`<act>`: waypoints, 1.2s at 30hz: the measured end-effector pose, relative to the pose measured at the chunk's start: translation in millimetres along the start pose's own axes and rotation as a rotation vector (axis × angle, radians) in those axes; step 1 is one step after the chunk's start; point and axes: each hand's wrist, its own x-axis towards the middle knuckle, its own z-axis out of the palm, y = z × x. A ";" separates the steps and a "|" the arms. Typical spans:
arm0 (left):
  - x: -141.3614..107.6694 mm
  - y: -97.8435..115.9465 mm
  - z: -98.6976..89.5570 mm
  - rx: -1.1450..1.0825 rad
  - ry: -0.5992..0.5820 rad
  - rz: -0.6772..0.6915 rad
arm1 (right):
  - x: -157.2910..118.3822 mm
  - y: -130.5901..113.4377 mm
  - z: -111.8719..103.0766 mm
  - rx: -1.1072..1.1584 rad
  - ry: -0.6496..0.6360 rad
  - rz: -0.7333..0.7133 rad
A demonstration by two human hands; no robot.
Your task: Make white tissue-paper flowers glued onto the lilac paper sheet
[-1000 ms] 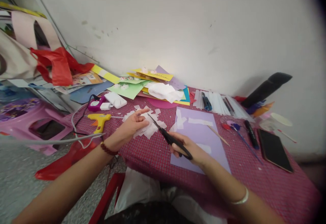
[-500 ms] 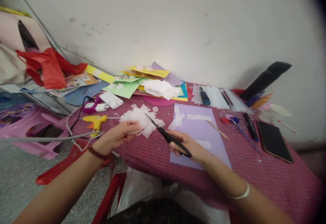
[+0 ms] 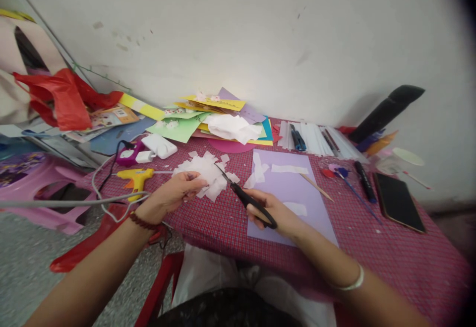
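Black-handled scissors (image 3: 243, 195) are in my right hand (image 3: 273, 213), their blades pointing up and left over the edge of a pile of white paper pieces (image 3: 210, 168). My left hand (image 3: 184, 186) is at the near left side of that pile, thumb and fingers drawn together; what they pinch, if anything, is too small to make out. A purple sheet (image 3: 290, 188) lies under and beyond my right hand, with white paper strips (image 3: 290, 168) and a pointed wooden stick (image 3: 316, 186) on it.
At left are a yellow glue gun (image 3: 137, 178), a white adapter (image 3: 159, 146) and cables. Coloured cards (image 3: 178, 128) are stacked by the wall. Cutters (image 3: 297, 138), a black marker (image 3: 365, 183) and a phone (image 3: 399, 202) lie at right.
The thumb and fingers of my left hand have come closer together, and the hand has shifted slightly. The scissors stay in my right hand, with their blades looking closer together. The view has shifted slightly.
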 end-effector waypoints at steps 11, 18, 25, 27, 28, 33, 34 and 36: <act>15.3 4.4 6.5 -0.150 0.135 0.127 | -4.9 1.1 -9.7 0.102 -0.101 -0.006; 17.3 7.2 20.6 -0.137 0.094 0.143 | -5.4 -0.3 -9.0 0.110 -0.143 0.027; 18.2 2.2 24.1 0.008 0.009 0.117 | -4.8 -6.5 -6.2 0.056 -0.124 -0.013; 17.9 3.1 24.7 0.019 0.005 0.122 | -3.8 -4.4 -6.0 0.055 -0.105 -0.023; 17.6 3.9 25.2 0.028 0.002 0.123 | -3.2 -3.1 -6.0 0.058 -0.095 -0.025; 15.8 6.9 27.9 0.041 -0.005 0.124 | -1.3 1.4 -5.3 0.072 -0.060 -0.019; 15.5 6.9 28.2 0.034 -0.007 0.126 | -1.3 1.4 -4.8 0.071 -0.054 -0.016; 15.1 6.2 27.9 0.024 -0.004 0.128 | -1.6 0.5 -3.7 0.069 -0.041 -0.009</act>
